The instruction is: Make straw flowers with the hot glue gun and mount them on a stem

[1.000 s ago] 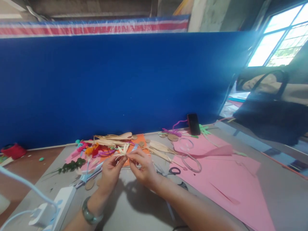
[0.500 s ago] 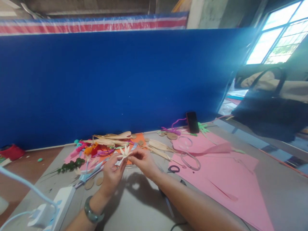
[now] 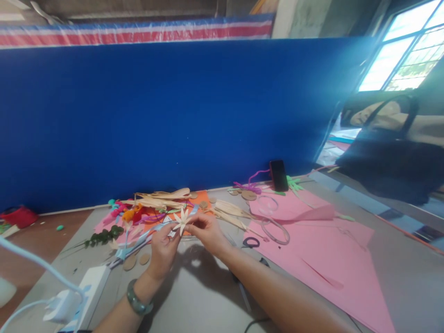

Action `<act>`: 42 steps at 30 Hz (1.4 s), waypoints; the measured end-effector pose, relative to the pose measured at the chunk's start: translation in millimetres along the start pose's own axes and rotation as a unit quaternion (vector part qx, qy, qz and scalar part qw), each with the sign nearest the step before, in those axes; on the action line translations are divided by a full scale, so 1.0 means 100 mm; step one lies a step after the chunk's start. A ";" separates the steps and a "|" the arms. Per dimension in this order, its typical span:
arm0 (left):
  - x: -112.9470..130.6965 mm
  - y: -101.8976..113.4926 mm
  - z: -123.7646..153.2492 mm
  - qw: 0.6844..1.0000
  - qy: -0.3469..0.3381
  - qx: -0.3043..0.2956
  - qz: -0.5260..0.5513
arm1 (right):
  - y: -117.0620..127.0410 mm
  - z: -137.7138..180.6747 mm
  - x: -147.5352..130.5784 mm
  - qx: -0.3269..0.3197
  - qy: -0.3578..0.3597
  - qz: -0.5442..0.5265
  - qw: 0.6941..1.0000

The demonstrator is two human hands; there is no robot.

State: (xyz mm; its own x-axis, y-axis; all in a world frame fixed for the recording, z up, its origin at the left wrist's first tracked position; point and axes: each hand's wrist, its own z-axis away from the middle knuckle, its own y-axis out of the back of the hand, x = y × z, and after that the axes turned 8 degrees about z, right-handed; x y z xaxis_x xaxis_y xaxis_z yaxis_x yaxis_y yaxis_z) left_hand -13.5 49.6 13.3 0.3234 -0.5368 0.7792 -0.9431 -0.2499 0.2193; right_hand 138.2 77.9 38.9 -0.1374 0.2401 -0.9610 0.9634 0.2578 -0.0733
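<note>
Between my two hands is a small cream flower point(image 3: 181, 221) with narrow pointed petals, held up above the table. My left hand point(image 3: 164, 245) grips it from below and the left, fingers closed at its base. From the right, my right hand point(image 3: 205, 231) pinches a petal or the edge of the flower between thumb and fingertips; the exact contact is too small to tell. Behind the flower lie bundles of pale raffia-like strips point(image 3: 156, 201) and an orange sheet point(image 3: 198, 199).
Pink paper sheets point(image 3: 322, 259) cover the right side, with scissors point(image 3: 251, 242) at their edge. A phone point(image 3: 279, 175) leans against the blue partition point(image 3: 166, 115). A power strip point(image 3: 90, 291) with cables sits at front left, near a green leafy sprig point(image 3: 106, 236) and cork-coloured discs point(image 3: 130, 262).
The flower has turned slightly, so its petals face the camera more and look more spread. Both hands keep their hold in nearly the same place. The view has shifted a little.
</note>
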 end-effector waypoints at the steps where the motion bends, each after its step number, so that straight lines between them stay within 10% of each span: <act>1: 0.00 0.00 0.00 1.000 0.006 -0.001 0.007 | 0.00 0.00 -0.01 -0.001 -0.004 -0.005 1.000; 12: 0.05 -0.02 -0.02 1.000 -0.009 -0.012 0.002 | 0.05 0.01 -0.12 0.009 0.064 0.060 0.996; 22: 0.02 -0.02 0.05 0.995 -0.066 -0.074 -0.019 | 0.16 -0.10 -0.06 -0.047 -0.063 -0.038 0.996; 42: -0.02 -0.01 0.04 0.992 -0.109 0.012 -0.058 | 0.09 -0.02 -0.19 0.009 -0.054 -0.025 0.998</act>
State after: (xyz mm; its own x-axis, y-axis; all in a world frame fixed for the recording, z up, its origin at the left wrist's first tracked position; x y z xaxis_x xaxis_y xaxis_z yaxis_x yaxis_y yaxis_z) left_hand -12.9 47.7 9.4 0.4406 -0.6644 0.6037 -0.8976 -0.3380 0.2831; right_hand 148.6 77.4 57.6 -0.1611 0.1249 -0.9790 0.9601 0.2495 -0.1262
